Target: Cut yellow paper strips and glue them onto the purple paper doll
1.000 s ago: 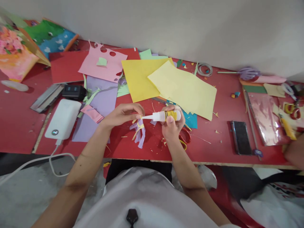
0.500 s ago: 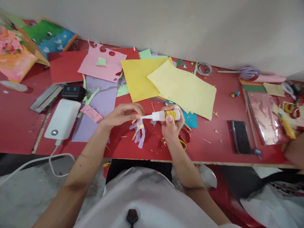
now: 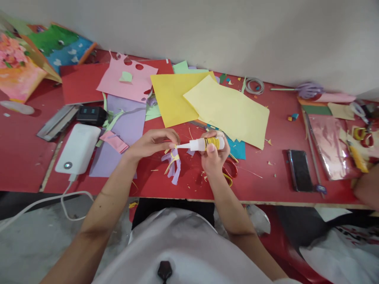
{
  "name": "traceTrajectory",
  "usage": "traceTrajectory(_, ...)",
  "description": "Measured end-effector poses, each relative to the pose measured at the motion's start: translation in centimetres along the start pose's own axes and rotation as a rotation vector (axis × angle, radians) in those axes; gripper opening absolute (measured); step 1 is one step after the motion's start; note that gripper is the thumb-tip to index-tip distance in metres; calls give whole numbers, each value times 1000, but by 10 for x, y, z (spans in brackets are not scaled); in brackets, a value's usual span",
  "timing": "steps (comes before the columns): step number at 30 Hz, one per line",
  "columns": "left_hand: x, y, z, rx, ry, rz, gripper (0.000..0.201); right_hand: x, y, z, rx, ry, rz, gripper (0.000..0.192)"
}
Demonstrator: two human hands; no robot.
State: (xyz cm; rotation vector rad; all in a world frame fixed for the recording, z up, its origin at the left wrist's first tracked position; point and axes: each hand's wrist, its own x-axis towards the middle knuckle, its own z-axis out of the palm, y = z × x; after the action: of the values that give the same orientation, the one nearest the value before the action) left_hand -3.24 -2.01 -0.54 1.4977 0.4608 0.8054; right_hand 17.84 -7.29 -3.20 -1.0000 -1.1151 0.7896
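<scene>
Between the fingertips of my left hand (image 3: 155,142) I pinch a small paper piece (image 3: 174,163) of purple strips with a pale yellow band. Its strips hang down over the red table (image 3: 254,179). My right hand (image 3: 215,154) is wrapped round a white glue bottle (image 3: 199,144) with a yellow label, held on its side. The long nozzle points left and its tip meets the top of the paper piece, near my left fingertips. Whether glue is coming out is too small to tell. Scissors (image 3: 230,169) with red and yellow handles lie partly behind my right wrist.
Yellow sheets (image 3: 227,104) and a pink sheet with holes (image 3: 130,85) lie at the back. On the left are a white power bank (image 3: 78,148) with a cable and a black device (image 3: 91,114). A phone (image 3: 300,170) lies on the right. Paper scraps dot the table.
</scene>
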Motion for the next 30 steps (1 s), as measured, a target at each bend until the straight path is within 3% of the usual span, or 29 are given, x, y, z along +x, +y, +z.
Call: traceTrajectory(30, 0, 0, 1, -8, 51, -5, 13, 0, 0, -1, -31, -7, -9, 37)
